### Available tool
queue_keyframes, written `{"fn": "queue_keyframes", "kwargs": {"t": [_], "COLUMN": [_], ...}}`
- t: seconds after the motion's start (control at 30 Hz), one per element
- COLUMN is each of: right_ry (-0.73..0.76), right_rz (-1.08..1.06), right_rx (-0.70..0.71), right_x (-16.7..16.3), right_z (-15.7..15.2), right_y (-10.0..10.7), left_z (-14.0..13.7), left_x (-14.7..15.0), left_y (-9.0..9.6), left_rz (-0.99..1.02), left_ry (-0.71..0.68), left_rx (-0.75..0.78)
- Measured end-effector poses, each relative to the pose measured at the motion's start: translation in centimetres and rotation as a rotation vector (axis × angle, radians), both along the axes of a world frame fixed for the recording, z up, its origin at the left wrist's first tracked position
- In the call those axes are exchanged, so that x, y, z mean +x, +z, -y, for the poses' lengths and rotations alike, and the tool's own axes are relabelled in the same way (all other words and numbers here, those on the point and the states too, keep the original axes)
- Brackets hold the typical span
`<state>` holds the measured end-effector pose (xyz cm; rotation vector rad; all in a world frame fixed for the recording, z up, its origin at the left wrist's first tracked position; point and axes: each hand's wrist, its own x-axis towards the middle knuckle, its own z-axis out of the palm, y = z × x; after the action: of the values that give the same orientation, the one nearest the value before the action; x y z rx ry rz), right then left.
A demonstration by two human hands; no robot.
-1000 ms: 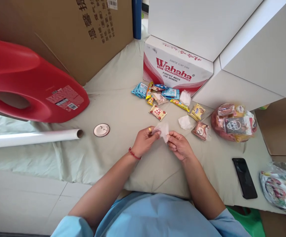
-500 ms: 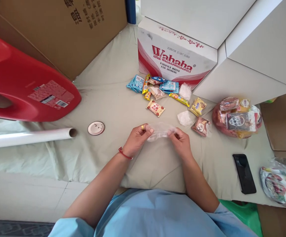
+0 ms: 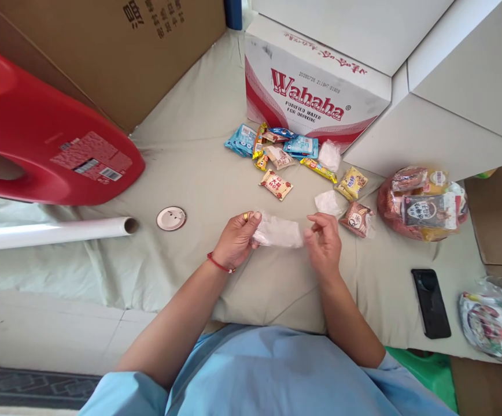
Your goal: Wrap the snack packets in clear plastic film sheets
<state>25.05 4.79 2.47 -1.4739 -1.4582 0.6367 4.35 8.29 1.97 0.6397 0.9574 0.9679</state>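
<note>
A folded clear plastic bag [image 3: 279,231] is stretched out flat above the cloth. My left hand [image 3: 235,237], with a ring and a red bracelet, pinches its left end between thumb and fingers. Just beyond the bag's right end, my right hand [image 3: 324,245] has its thumb and fingers apart and holds nothing. Two whitish folded plastic bundles, a nearer one [image 3: 327,203] and a farther one [image 3: 329,155], lie past my right hand. Close by are a brown snack packet [image 3: 357,219], a yellow snack packet [image 3: 351,183] and a cream-and-red packet [image 3: 276,184].
Blue packets [image 3: 242,140] and other snacks lie against the Wahaha carton [image 3: 312,86]. A bowl of snacks [image 3: 387,211] and a black phone [image 3: 431,303] are on the right. Leftward are a round badge [image 3: 172,218], a white tube [image 3: 51,232] and a red jug [image 3: 55,110].
My right hand has let go of the bag's right end and opened its fingers. The bag is flatter and more neatly folded; my left hand still grips it. The view has shifted slightly.
</note>
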Motion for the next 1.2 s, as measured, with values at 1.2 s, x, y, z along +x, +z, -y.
{"fn": "queue_keyframes", "kwargs": {"t": [1.2], "right_ry": [0.273], "right_rz": [-0.042], "right_rx": [0.104], "right_x": [-1.4], "right_z": [1.1], "right_y": [-0.7], "left_z": [0.8], "left_x": [0.0], "left_y": [-0.2], "left_rz": [-0.125], "left_ry": [-0.169], "left_rx": [0.216]}}
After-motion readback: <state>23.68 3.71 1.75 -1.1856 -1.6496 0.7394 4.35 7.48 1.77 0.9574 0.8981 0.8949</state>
